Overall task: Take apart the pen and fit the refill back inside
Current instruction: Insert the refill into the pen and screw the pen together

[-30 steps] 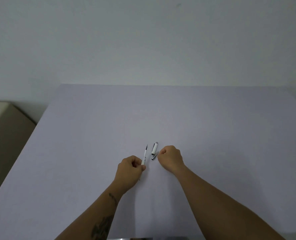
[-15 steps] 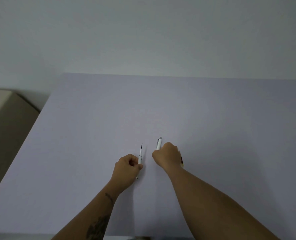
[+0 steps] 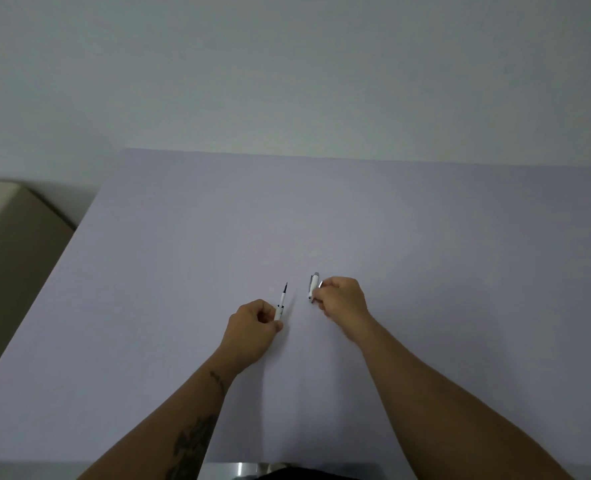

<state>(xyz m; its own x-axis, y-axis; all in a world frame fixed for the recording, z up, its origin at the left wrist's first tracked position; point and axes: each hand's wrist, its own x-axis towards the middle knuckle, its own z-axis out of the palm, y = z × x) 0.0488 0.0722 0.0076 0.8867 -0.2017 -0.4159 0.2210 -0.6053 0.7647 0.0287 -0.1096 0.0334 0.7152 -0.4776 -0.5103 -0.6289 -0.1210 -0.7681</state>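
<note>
left hand (image 3: 252, 327) pinches the pen body (image 3: 281, 303) — right hand (image 3: 342, 297) pinches the cap (image 3: 314, 285)

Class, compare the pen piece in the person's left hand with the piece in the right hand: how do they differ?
The left-hand piece is thin and ends in a dark pointed tip; the right-hand piece is stubbier, with a rounded grey end. The left hand holds its piece by the lower end; the right hand holds its piece from the side. Both are white and point away from the person.
</note>
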